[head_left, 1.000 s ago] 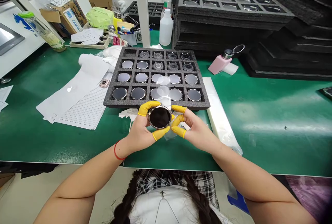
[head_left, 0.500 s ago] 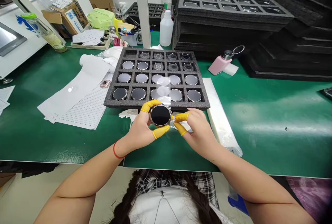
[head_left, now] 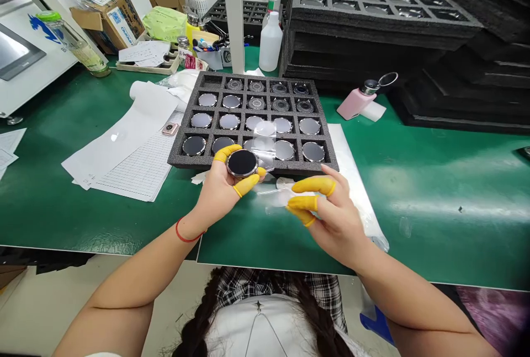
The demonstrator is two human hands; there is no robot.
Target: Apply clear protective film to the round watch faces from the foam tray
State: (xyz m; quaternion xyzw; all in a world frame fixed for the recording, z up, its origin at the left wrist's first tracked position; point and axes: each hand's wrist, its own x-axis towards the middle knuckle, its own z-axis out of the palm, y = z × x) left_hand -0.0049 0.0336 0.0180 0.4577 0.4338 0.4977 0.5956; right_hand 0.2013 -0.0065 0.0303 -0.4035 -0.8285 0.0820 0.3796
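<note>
1. My left hand [head_left: 215, 188] pinches the round, black-faced, silver-rimmed watch [head_left: 243, 163] by the near edge of the dark-grey foam tray [head_left: 178, 158].
2. My right hand [head_left: 335, 219] curls beside blurred clear film [head_left: 273, 196]; I cannot tell whether its yellow-capped fingers [head_left: 304, 203] pinch it.
3. Glossy green surface [head_left: 430, 169] gives me room rightward.

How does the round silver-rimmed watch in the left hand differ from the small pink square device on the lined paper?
The silver-rimmed watch is round; the small pink device is squarish. The left hand holds the watch; the pink device lies on lined paper. Both are outside the black foam tray.
</note>
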